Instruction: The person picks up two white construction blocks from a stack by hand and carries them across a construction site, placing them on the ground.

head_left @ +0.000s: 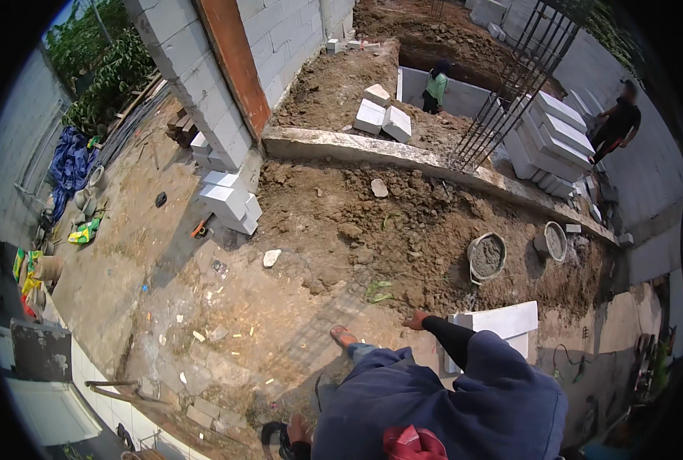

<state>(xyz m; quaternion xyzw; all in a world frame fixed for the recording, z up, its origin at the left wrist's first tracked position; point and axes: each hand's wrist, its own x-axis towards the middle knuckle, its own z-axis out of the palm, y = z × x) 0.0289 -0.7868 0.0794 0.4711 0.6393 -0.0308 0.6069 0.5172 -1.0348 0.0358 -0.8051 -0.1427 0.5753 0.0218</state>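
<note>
My right hand (416,320), at the end of a black sleeve, reaches out over the concrete ground with its fingers loosely apart, and nothing shows in it. Just right of that forearm lie white lightweight blocks (510,318), partly hidden by my arm. My left hand (298,428) hangs low at the bottom edge, beside a black curved object (272,437) that I cannot make out. Its fingers are too unclear to tell whether they grip it. Between the hands shows my foot in a sandal (343,336).
Mortar fills one bucket (486,257) and a second bucket (554,241) on the dug soil. A concrete beam (357,147) crosses behind, with upright rebar (502,111) and stacked blocks (548,142). One person (435,88) stands in a pit, another (619,123) by the right wall.
</note>
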